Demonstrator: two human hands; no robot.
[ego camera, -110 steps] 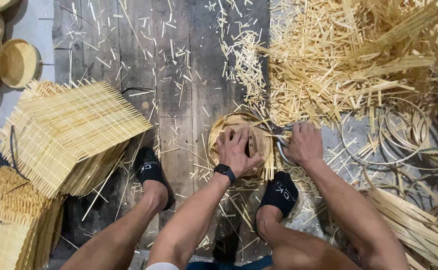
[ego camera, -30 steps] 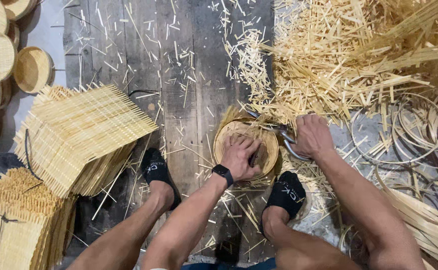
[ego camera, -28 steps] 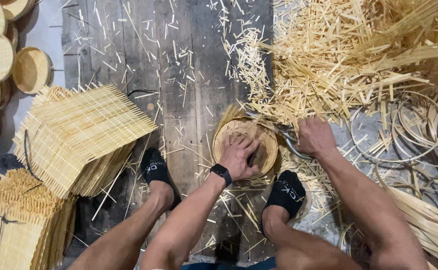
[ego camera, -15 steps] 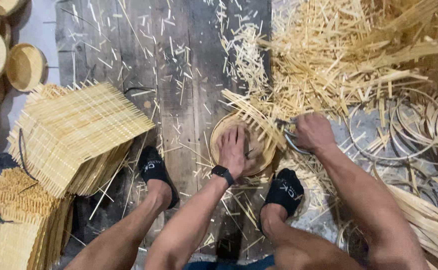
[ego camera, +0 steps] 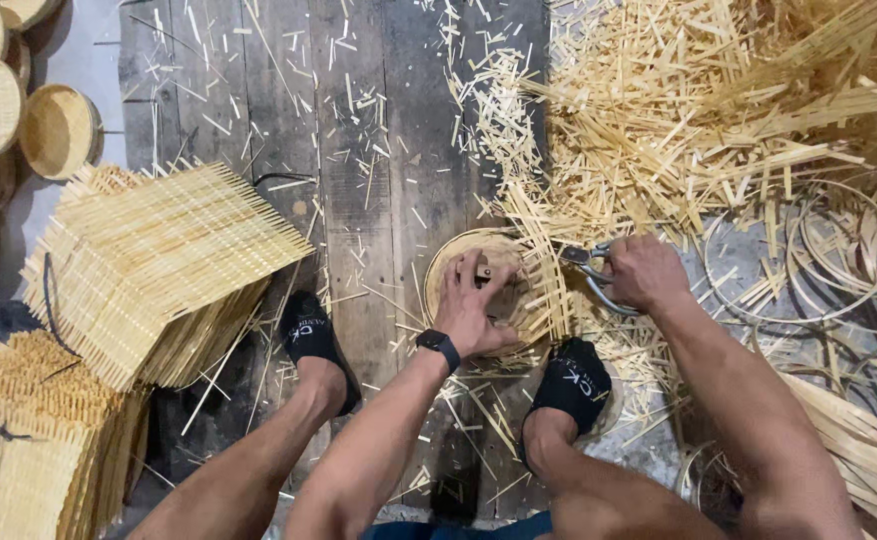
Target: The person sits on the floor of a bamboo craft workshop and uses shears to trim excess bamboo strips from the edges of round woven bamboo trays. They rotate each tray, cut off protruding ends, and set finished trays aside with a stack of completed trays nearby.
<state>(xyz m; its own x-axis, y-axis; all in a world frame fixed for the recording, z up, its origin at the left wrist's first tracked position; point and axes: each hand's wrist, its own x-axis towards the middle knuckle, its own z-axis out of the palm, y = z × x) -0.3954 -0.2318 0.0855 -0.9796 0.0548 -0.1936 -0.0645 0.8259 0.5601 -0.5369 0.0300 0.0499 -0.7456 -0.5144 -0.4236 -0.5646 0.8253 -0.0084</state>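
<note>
A: Head view, nearest first: two feet in black socks (ego camera: 570, 385) planted on the plank floor (ego camera: 358, 180), knees wide. Between them the left hand (ego camera: 473, 310) presses flat, fingers spread, on a small round woven basket (ego camera: 503, 290) lying on the boards.

B: And the other?

A: The right hand (ego camera: 643, 272) is closed around grey shears (ego camera: 590, 272), the blades aimed at the basket's right rim, where loose strip ends stick out. I'd judge this to be the trimming step, part-way round the rim.

B: So what does the next cut need?

A: Probably turning the basket under the palm to bring uncut ends to the blades, keeping fingers clear.

B: Farther out?

A: A stack of square woven mats (ego camera: 158, 270) to the left, finished round baskets (ego camera: 53, 130) beyond it, and a heap of offcut strips (ego camera: 718, 110) at top right.
</note>
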